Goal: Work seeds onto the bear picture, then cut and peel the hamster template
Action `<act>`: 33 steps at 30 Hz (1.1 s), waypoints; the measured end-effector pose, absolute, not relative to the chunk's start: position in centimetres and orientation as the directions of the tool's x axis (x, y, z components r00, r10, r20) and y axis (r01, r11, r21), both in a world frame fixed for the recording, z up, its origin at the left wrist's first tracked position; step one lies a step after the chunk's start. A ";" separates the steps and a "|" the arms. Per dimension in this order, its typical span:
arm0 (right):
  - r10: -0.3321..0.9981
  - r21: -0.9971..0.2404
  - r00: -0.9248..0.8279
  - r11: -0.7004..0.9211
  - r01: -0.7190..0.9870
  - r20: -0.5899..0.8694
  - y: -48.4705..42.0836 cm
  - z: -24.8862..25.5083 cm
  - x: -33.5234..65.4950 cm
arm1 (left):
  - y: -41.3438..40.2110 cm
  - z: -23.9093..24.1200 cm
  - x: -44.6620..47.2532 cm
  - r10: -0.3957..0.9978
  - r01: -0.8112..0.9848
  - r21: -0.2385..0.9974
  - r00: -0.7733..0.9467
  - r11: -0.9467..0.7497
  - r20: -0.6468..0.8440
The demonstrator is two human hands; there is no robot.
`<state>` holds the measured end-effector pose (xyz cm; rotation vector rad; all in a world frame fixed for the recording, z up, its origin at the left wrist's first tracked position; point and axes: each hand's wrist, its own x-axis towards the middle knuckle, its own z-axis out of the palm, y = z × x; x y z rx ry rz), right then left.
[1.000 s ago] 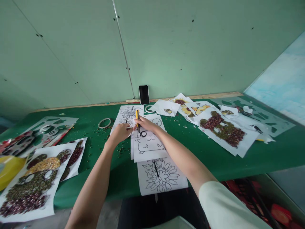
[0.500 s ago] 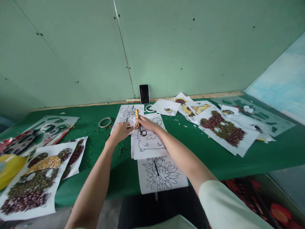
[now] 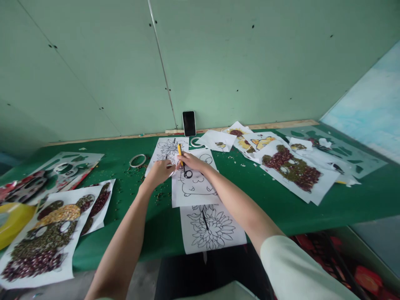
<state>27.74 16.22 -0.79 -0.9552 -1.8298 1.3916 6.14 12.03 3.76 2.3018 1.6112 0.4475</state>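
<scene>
Pinched in my right hand (image 3: 189,160) is a slim yellow and black utility knife (image 3: 179,151), held nearly upright over the upper left part of a cartoon animal drawing (image 3: 195,193). Its lower tip is hard to make out. The fingers of my left hand (image 3: 161,171) are bent and closed at that sheet's upper left corner, close to the right fingertips. Under the hands' far side lies a sheet with a line-drawn flower (image 3: 168,146). Another flower drawing (image 3: 212,229) extends from beneath the animal sheet to the table's front edge.
A phone (image 3: 189,123) leans against the wall. Tape rolls (image 3: 138,161) and scattered seeds (image 3: 161,196) lie on the green table (image 3: 250,200). Seed-covered pictures rest on the left (image 3: 46,233) and right (image 3: 293,171), beside cut-out grey sheets (image 3: 368,156) and a yellow tape roll (image 3: 14,223).
The top animal drawing has shifted slightly left, so its left edge now lines up with the layer beneath. Both hands stay in nearly the same place.
</scene>
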 end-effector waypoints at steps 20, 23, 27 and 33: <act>0.835 -0.984 -0.544 0.152 0.094 0.076 16.7 -1.5 27.6 | 12.0 3.5 6.2 0.938 0.808 0.478 0.313 -0.344 0.147; 0.834 -0.982 -0.547 0.158 0.108 0.074 16.8 -1.6 27.6 | 11.8 3.7 6.3 0.929 0.788 0.492 0.324 -0.370 0.179; 0.830 -0.975 -0.553 0.176 0.132 0.075 17.0 -1.7 27.7 | 11.6 4.0 6.6 0.931 0.782 0.505 0.311 -0.366 0.193; 0.836 -0.973 -0.545 0.173 0.154 0.063 17.0 -1.6 27.6 | 11.6 4.3 6.8 0.938 0.782 0.519 0.296 -0.346 0.180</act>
